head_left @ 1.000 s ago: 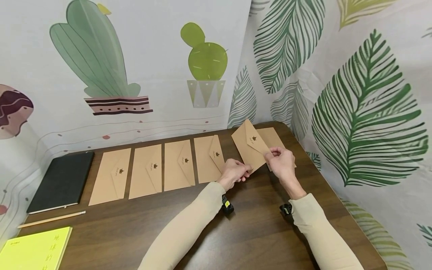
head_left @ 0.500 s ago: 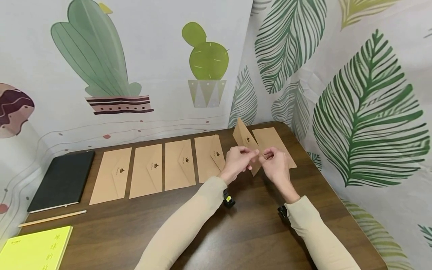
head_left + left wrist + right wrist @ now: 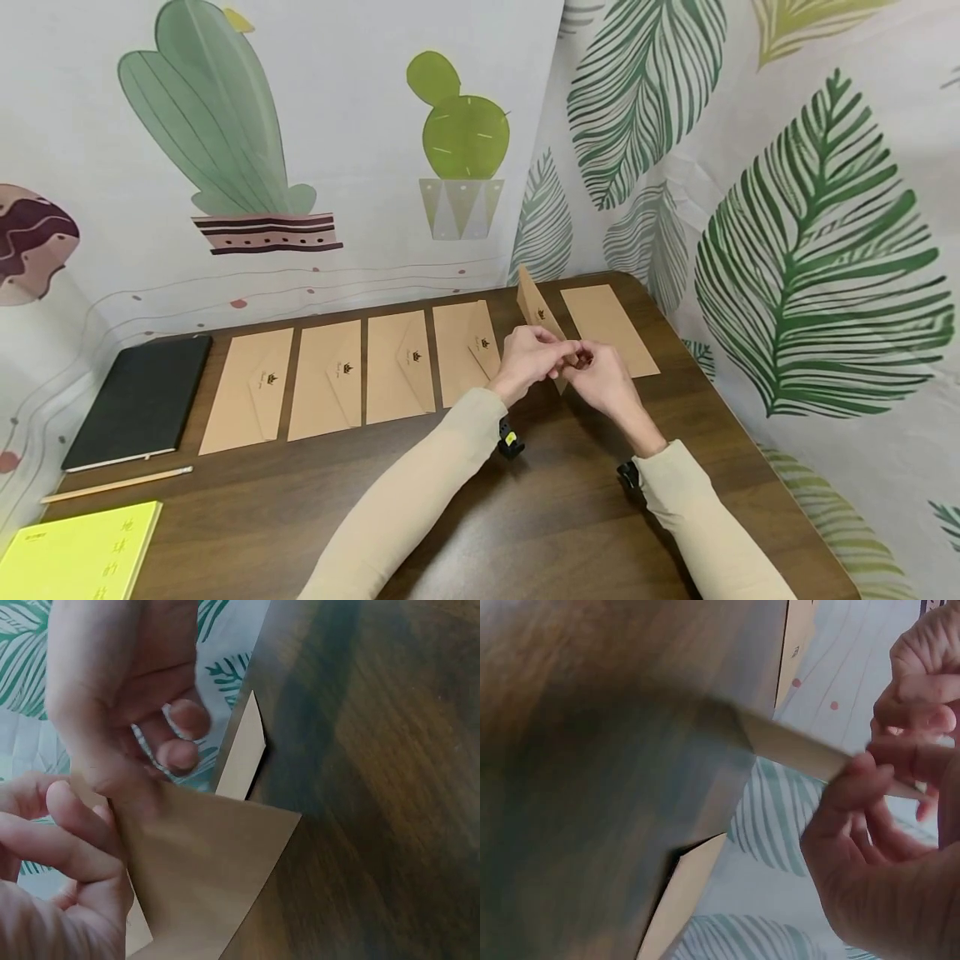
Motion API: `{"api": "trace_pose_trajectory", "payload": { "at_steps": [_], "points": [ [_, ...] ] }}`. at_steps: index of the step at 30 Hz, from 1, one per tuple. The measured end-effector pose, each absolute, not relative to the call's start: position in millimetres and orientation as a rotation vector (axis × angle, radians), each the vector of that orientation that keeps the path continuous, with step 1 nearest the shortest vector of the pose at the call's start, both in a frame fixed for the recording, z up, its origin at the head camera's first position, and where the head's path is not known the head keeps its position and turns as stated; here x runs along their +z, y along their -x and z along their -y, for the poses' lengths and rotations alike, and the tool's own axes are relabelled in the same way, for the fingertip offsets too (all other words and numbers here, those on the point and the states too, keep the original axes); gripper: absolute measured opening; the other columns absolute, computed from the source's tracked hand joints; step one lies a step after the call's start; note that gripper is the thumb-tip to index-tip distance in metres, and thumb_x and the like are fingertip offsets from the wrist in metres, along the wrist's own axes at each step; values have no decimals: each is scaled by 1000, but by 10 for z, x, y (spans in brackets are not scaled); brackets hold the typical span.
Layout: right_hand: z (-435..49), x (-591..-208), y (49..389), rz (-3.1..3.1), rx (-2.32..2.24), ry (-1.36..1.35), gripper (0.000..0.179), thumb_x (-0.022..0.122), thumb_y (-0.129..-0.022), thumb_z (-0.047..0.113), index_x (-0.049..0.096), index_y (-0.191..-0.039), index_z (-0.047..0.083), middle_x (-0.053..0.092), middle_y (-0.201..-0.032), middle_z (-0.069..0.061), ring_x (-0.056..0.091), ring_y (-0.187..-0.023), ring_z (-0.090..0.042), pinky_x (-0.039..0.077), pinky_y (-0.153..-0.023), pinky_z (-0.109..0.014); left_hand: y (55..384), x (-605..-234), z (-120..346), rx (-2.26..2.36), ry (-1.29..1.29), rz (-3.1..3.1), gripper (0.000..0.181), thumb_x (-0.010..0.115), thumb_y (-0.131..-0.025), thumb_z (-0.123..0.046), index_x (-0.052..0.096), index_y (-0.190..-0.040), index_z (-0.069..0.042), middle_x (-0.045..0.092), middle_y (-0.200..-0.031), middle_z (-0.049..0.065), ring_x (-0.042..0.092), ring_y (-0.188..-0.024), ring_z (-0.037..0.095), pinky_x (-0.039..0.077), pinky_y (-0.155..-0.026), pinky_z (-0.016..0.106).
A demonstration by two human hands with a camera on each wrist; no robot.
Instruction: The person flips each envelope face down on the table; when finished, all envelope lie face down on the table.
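Note:
A kraft-brown envelope (image 3: 536, 307) with a black crown print stands tilted on edge above the table, toward the right in the head view. My left hand (image 3: 531, 360) pinches its near upper edge. Close against it, my right hand (image 3: 604, 377) pinches the same edge between thumb and finger. The left wrist view shows the broad face of the envelope (image 3: 206, 859) below the right thumb, with the left fingers (image 3: 82, 847) bent at its side. Seen from the right wrist, the envelope (image 3: 802, 750) is nearly edge-on. The fingertips partly hide the pinched edge.
Several flat crown-printed envelopes (image 3: 399, 367) lie in a row to the left. Right of the hands lies a plain-faced envelope (image 3: 609, 329). At the far left are a black notebook (image 3: 138, 400), a pencil (image 3: 116, 485) and a yellow book (image 3: 78, 550). Patterned cloth (image 3: 360, 167) hangs behind the table.
The envelope has swung from a slant facing up to nearly edge-on. My left hand has moved right and up to its upper edge, beside the right hand, which has shifted slightly left.

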State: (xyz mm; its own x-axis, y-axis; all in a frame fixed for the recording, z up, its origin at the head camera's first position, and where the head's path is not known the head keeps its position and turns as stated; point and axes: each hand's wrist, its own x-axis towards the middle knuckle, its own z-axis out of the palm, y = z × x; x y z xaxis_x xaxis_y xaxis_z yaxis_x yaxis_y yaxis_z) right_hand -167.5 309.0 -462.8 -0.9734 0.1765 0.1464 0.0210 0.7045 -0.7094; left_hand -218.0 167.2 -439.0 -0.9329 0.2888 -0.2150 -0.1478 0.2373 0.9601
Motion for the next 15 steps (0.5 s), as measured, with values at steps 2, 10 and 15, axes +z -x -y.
{"api": "trace_pose_trajectory", "payload": {
  "at_steps": [2, 10, 15],
  "points": [
    [-3111, -4657, 1677, 2752, 1128, 106, 11, 73, -87, 6, 73, -98, 2, 67, -79, -8, 59, -76, -19, 45, -68, -29, 2167, -4385, -1669, 1732, -106, -2179, 16, 85, -94, -21, 73, -90, -11, 66, -61, -4, 54, -47, 5, 37, -45, 16],
    [-3164, -4744, 1705, 2869, 1282, 17, 26, 58, -87, -4, 75, -107, -1, 73, -84, -14, 64, -71, -19, 48, -61, -25, 2131, -4347, -1655, 1727, -47, -2225, 12, 77, -96, -15, 77, -87, -7, 69, -61, -3, 56, -44, 4, 38, -44, 16],
    [-3212, -4813, 1729, 2881, 1465, 133, 35, 55, -106, 4, 70, -137, -5, 76, -94, -22, 69, -70, -19, 55, -56, -26, 2130, -4353, -1607, 1723, -44, -2233, 15, 75, -98, -13, 81, -95, 1, 67, -60, -2, 56, -43, 4, 39, -44, 17]
  ]
}}
